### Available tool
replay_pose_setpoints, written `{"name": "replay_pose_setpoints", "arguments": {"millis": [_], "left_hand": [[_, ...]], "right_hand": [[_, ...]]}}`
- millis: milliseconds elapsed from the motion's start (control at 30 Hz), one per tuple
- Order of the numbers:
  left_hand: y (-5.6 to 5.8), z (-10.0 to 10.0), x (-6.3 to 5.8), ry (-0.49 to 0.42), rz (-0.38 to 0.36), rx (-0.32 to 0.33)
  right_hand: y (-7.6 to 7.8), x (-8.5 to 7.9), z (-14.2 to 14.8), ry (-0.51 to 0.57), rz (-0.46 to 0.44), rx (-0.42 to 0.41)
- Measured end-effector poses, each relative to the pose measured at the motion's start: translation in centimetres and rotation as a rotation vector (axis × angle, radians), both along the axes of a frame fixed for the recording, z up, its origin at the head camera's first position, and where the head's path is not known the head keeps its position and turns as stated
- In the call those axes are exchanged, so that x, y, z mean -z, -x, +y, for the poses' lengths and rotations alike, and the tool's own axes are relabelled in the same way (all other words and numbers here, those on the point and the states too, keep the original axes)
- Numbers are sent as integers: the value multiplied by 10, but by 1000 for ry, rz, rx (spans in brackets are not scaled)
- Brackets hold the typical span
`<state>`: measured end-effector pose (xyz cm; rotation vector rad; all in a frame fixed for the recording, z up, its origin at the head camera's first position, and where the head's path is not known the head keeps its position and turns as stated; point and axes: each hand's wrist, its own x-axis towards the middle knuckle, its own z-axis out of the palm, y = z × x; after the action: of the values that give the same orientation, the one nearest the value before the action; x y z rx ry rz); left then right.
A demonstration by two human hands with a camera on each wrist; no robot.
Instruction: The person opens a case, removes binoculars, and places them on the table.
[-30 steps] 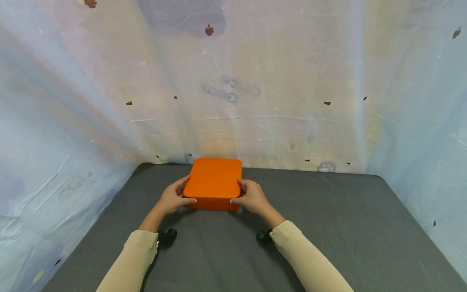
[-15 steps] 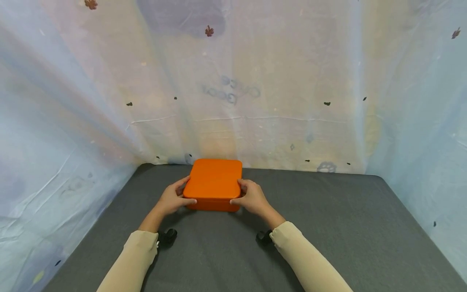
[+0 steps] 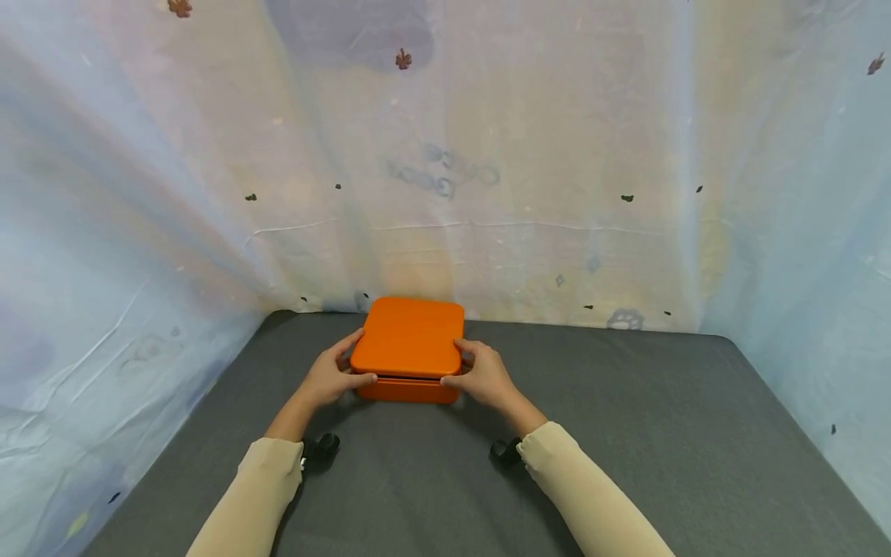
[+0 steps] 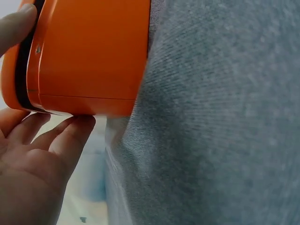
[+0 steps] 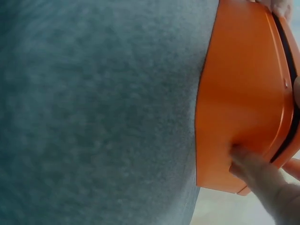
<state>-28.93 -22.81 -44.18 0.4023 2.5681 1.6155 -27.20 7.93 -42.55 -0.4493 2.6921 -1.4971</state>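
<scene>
An orange rectangular box with rounded corners sits on the grey cloth, its orange lid raised slightly at the front. A dark gap shows between lid and box in the left wrist view. My left hand grips the lid's left front corner, thumb at the front edge and fingers along the side. At the right front corner my right hand holds the lid the same way. In the right wrist view, some fingers of the right hand touch the side of the box. The box's inside is hidden.
Grey cloth covers the tabletop around the box. Behind it and at both sides hang pale patterned curtains; the box is near the back one. Black wrist-worn devices show below both cuffs.
The lid's front edge has risen a little, and a dark gap has opened between it and the box. Both hands keep their hold at the front corners, rising slightly with it.
</scene>
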Motion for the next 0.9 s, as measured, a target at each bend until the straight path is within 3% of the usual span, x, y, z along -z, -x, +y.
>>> {"name": "replay_pose_setpoints", "arguments": {"millis": [433, 900], "left_hand": [[1, -2, 7, -3, 58, -24], [-2, 0, -1, -43, 94, -11]], "right_hand": [[0, 2, 1, -84, 66, 34], [2, -1, 4, -19, 25, 38]]}}
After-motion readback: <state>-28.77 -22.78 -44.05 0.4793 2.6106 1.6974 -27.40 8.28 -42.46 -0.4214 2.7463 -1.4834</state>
